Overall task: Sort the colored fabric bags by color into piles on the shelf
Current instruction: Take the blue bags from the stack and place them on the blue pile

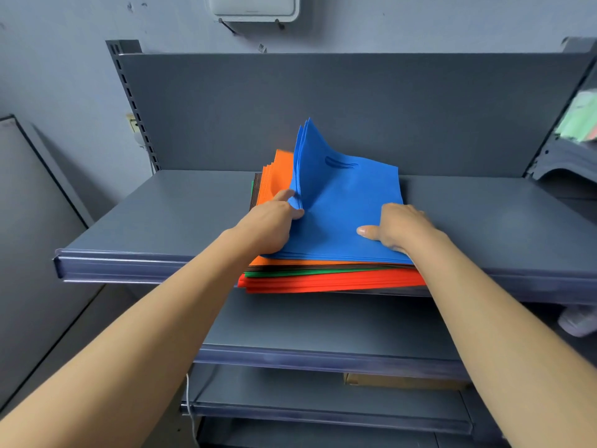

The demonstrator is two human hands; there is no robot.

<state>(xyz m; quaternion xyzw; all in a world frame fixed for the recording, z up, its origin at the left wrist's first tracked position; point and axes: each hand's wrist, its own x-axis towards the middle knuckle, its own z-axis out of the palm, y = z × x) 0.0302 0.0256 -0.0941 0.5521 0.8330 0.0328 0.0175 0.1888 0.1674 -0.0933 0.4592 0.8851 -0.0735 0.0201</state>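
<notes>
A grey metal shelf [161,215] stands against a pale blue wall, and the single stack of flat fabric bags lies near the middle of its top board, the front edge hanging slightly over the lip. The bright blue fabric bags [342,202] are on top. Under them are orange fabric bags [277,176], then a thin dark brown layer [256,189], a thin green layer [307,272] and, at the bottom, red fabric bags [323,283].

The person's left hand [274,221] is at the left edge of the blue bags. Its grip is closed on them: thumb and fingers pinch several blue layers together and hold that side turned up, so the far left corner stands in a point in front of the shelf's grey back panel [258,108] and the orange shows beneath.

The right hand [400,227] lies palm-down on the near right part of the blue bags, thumb stretched out flat across the fabric. Its grip is not closed round anything; it rests on the pile.

Below, a second grey shelf board [323,328] juts forward, with a brown cardboard box [403,381] under it and a white cable [190,412] hanging at the left. A white plastic box [253,6] is mounted on the wall above. At the far right something pale green [581,118] is too blurred to make out.
</notes>
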